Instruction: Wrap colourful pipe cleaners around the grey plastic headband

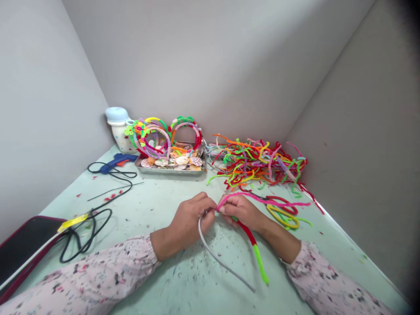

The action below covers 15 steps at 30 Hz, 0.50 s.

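Note:
Between my hands is a thin grey headband (225, 265), its bare arm curving down toward me. The other arm is wrapped in red and bright green fuzzy pipe cleaner (258, 262) and comes out below my right hand. My left hand (190, 215) is closed, pinching the headband near the top of its curve. Fingertips of my right hand (241, 211) pinch a pink pipe cleaner (262, 199) against the band, close to the left fingers. The pink strand's loose end stretches to the right, over scissors (282, 212) with red and yellow handles.
A metal tray (170, 171) of seashells carries several wrapped headbands (154, 140). Right of it lies a heap of colourful pipe cleaners (259, 162). A white jar (120, 131), a blue glue gun (116, 162), black cable (108, 201) and a phone-like device (31, 245) occupy the left. Grey walls enclose the table.

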### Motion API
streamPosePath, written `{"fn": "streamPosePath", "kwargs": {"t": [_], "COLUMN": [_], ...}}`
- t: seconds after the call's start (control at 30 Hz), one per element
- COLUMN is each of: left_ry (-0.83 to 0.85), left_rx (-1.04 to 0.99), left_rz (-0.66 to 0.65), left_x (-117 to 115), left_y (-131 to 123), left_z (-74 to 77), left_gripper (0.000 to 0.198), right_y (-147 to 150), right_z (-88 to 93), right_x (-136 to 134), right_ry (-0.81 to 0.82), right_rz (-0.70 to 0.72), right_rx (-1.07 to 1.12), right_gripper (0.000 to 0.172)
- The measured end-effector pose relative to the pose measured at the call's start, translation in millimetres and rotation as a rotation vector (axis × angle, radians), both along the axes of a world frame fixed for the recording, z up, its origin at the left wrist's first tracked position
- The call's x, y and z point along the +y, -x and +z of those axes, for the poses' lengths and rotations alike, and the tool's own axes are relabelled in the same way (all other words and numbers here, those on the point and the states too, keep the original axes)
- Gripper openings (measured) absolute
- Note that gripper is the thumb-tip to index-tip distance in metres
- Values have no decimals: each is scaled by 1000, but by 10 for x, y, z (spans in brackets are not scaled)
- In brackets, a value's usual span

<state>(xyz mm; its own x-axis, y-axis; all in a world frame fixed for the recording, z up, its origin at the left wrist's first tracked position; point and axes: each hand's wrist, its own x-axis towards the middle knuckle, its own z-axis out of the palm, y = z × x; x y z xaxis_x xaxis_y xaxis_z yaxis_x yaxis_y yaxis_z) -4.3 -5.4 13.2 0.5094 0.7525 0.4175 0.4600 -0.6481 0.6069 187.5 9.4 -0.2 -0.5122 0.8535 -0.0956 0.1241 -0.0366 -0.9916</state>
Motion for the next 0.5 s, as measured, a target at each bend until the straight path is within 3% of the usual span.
{"fn": "streamPosePath", "kwargs": {"t": [0.17,0.37,0.5], "left_ry": [59,255,281], "left_rx": [-84,-227,-219], "left_rz": [33,40,84], "left_x": [17,1,-9], "left_y": [-19,-41,-42], "left_z": [-26,-15,-12], "left_gripper": [19,18,15], "right_y": [-2,2,4], "right_z": [-19,-55,-54], "right_x": [-15,-16,-15], "right_ry": [-88,-118,-135], "right_rz": [-62,-103,-102], "right_rx": [-15,-24,-49], "right_gripper": [11,13,13]}}
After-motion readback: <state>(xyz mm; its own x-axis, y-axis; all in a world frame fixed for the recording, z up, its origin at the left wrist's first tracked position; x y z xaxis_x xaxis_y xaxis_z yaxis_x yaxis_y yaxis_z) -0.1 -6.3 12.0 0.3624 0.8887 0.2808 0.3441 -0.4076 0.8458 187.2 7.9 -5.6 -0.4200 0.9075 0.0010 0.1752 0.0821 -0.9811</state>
